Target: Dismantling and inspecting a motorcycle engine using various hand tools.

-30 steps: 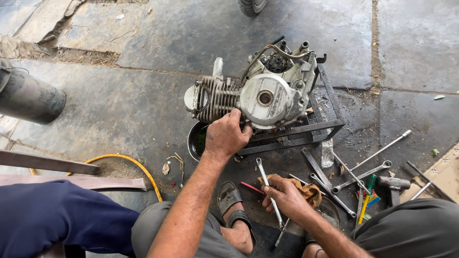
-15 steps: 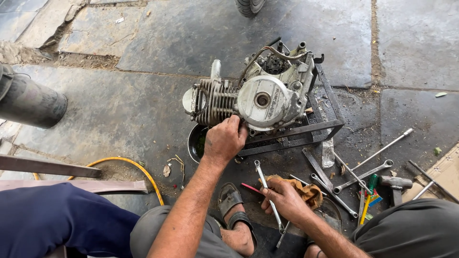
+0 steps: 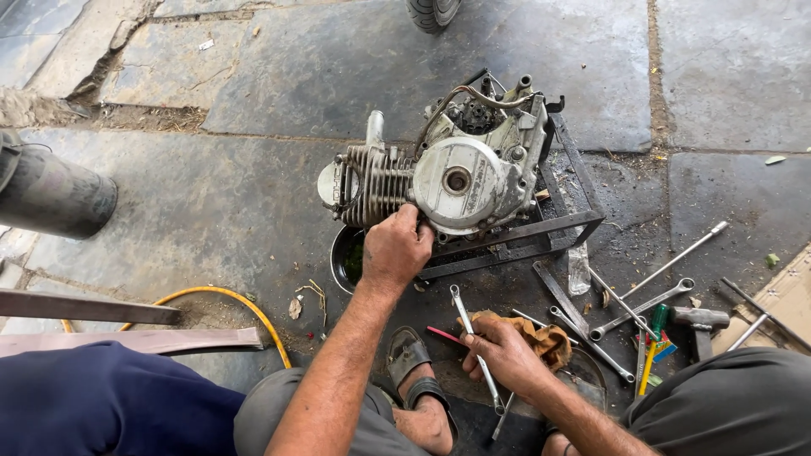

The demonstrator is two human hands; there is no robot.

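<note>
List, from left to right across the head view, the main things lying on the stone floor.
Dark cylinder → yellow hose → round dark bowl → engine on its metal stand → long spanners → hammer.

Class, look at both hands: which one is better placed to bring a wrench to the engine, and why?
Probably the right hand: it already grasps a wrench. The left hand is pressed against the engine, seemingly steadying it.
</note>
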